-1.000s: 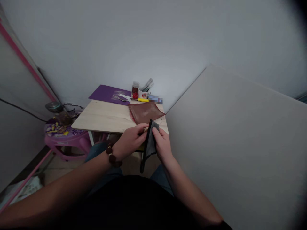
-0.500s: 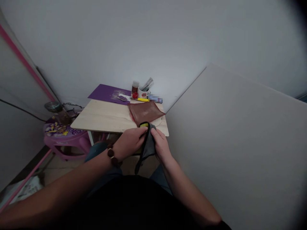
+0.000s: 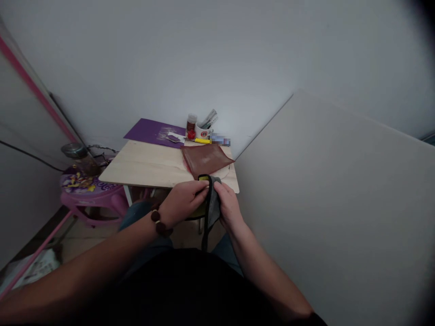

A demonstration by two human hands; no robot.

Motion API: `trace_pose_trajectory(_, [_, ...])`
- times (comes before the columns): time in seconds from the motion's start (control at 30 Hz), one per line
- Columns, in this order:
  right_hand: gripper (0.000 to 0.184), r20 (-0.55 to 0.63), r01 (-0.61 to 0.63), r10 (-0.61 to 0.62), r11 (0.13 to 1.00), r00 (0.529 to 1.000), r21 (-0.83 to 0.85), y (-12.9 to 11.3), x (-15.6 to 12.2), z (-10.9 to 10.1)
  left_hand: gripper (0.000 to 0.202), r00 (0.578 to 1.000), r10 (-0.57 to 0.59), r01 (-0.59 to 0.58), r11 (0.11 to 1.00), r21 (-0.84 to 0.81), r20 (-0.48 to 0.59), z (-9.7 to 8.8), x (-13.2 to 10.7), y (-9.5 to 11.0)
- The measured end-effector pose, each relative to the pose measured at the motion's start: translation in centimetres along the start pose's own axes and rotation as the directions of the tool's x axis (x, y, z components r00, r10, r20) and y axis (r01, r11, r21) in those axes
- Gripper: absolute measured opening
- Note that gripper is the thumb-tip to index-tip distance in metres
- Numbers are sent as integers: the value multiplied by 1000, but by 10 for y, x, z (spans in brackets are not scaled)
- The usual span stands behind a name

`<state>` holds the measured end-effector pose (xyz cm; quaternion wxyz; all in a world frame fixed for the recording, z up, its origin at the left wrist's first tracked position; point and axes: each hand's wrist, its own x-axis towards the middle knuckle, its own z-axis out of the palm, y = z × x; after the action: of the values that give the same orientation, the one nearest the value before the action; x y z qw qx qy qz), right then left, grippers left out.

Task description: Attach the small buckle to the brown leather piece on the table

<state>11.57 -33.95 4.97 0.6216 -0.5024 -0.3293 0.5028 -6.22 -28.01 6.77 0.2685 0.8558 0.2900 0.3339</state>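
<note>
Both hands pinch a grey and yellow cloth (image 3: 213,206) with black edging, held up just in front of the table's near edge. My left hand (image 3: 183,201) is closed on its left, yellow side, a beaded bracelet on that wrist. Closed on the grey side is my right hand (image 3: 229,204). Part of the cloth hangs down between them towards my lap. Right beyond the hands, a brown leather-like sheet (image 3: 207,159) lies on the small wooden table (image 3: 146,162).
A purple sheet (image 3: 142,131), a yellow-handled cutter (image 3: 203,141), a jar (image 3: 191,123) and a mug (image 3: 203,132) with tools stand or lie at the table's back. A pink stool (image 3: 91,199) bearing a lidded jar (image 3: 76,152) is at left. A large pale panel (image 3: 333,194) rises at right.
The hanging part of the cloth has swung slightly right and now drops straighter. Both hands keep their grip in almost the same place.
</note>
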Motion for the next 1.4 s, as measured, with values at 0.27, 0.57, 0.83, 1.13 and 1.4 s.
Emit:
trace_pose_trajectory(0.27, [37,-22,-1,2,1000,1000,19,-3,-2,2,38,998,-58,62,981,-184,29,-1,3,1])
trace_pose_trajectory(0.57, [30,41,30,-30,999,999,-18,-2,1,0,31,997,2,8,992,-123,79,-2,6,2])
trace_pose_trajectory(0.83, [25,53,35,-33,999,998,-31,-1,1,-1,25,992,4,6,997,-79,124,0,8,4])
trace_pose_trajectory(1.13, [36,51,7,-3,998,999,-66,0,1,-2,31,985,-55,75,990,-119,161,4,10,-6])
trace_pose_trajectory(1.4, [46,39,18,-16,998,999,-55,4,2,-3,38,992,-56,71,988,-140,112,4,8,-7])
